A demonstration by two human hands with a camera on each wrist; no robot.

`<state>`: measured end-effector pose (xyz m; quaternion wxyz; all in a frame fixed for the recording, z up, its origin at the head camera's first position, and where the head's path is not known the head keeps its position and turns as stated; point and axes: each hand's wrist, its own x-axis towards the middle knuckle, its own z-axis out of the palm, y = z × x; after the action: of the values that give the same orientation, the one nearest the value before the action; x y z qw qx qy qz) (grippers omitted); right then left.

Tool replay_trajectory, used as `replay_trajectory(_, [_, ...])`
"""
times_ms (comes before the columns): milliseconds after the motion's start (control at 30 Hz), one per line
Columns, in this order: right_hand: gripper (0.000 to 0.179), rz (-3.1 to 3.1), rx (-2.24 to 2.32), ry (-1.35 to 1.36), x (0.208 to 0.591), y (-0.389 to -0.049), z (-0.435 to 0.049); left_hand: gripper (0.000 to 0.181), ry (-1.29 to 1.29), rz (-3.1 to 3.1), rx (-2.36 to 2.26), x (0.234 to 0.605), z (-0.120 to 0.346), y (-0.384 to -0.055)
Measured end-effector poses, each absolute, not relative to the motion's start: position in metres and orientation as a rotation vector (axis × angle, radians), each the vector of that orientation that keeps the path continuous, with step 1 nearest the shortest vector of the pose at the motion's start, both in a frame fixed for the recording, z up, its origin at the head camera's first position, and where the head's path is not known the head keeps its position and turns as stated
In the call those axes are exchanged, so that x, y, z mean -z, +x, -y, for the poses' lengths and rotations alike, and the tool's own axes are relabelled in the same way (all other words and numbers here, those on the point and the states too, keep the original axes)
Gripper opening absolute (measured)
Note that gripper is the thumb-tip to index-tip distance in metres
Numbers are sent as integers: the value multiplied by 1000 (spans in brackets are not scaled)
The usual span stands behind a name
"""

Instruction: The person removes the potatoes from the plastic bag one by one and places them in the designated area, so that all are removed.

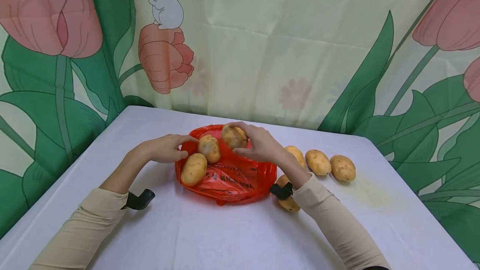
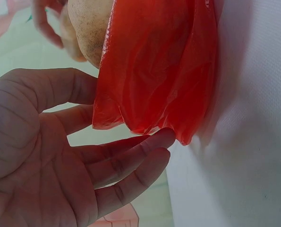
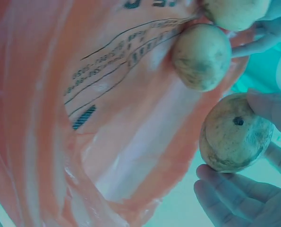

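white-covered table (image 1: 210, 236), faint yellowish stain (image 1: 375, 193) toward its right side, cream printed backdrop (image 1: 243, 41) behind, big pink tulips (image 1: 48, 11) left and right, green leaves (image 1: 358, 78), white cartoon animal (image 1: 168, 9) atop an orange-pink bloom (image 1: 161, 57), faint pink flower print (image 1: 295, 94) lower centre

Bag (image 1: 228, 186) — glossy, creased plastic.

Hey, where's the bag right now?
In the head view, the bag lies on the table, between the left hand at its left edge and the potatoes to its right.
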<state>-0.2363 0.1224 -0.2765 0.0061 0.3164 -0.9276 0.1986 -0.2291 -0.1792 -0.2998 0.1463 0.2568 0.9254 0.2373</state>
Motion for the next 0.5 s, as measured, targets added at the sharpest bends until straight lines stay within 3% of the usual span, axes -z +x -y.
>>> replay_trajectory(500, [69, 2850, -749, 839, 261, -204, -145, 56, 723, -2660, -687, 297, 177, -226])
